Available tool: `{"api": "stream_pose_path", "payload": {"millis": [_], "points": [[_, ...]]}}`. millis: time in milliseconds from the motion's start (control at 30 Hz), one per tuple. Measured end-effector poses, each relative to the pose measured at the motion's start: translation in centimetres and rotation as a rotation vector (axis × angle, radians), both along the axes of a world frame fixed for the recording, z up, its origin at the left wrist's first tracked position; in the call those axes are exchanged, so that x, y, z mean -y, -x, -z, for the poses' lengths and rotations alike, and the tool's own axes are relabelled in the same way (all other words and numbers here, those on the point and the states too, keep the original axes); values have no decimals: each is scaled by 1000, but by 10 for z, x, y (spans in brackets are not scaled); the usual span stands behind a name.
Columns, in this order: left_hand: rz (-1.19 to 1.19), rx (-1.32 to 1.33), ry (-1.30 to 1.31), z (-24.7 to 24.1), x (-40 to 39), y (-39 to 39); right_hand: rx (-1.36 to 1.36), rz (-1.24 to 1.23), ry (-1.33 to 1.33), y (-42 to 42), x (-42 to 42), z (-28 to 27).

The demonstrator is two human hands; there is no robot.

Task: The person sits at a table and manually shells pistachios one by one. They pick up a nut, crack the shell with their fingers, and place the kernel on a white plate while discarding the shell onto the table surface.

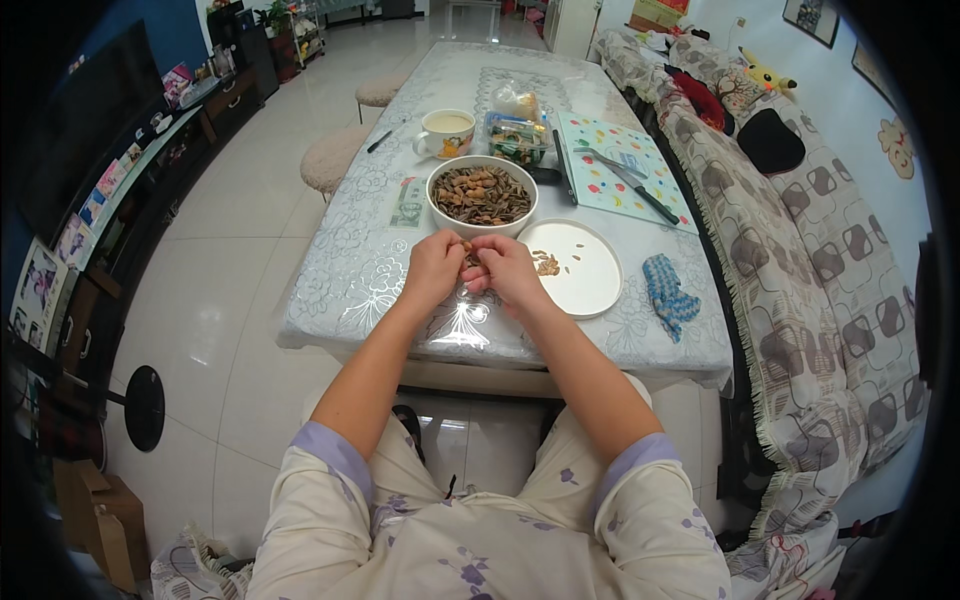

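Observation:
My left hand [435,266] and my right hand [510,268] meet fingertip to fingertip just in front of a white bowl. Pinched between them are small brown seeds [471,256], partly hidden by the fingers. The white bowl [482,226] is filled with dark striped sunflower seeds [499,208], with brown nuts [480,180] heaped on top. Close beside my right hand lies a round white plate [589,289]. A small pile of pale shelled kernels [548,265] and a few loose ones rest on it.
Behind the bowl stand a cup of pale drink [448,135] and a plastic box of wrapped items [517,141]. A banknote [409,206] lies left. On the right are a cutting board [600,150], a knife [645,195], a fork [600,157] and a knitted blue piece [667,292].

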State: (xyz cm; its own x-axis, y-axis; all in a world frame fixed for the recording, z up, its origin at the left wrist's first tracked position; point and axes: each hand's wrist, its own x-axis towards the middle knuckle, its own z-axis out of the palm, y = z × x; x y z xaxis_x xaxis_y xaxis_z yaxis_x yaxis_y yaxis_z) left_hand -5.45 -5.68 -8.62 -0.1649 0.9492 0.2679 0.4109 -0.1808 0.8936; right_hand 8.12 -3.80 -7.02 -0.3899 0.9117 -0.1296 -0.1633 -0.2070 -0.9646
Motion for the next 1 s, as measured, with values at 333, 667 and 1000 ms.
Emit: {"api": "stream_pose_path", "payload": {"millis": [333,667,1000], "points": [[52,-55,-61,-9,7,-2,73,7,-136,-4,-8,5],[-137,-521,-116,-12,10,7,238,39,-248,-38,-19,-13],[-107,-509,-161,-22,16,1,579,98,-373,-84,-35,-25]]}}
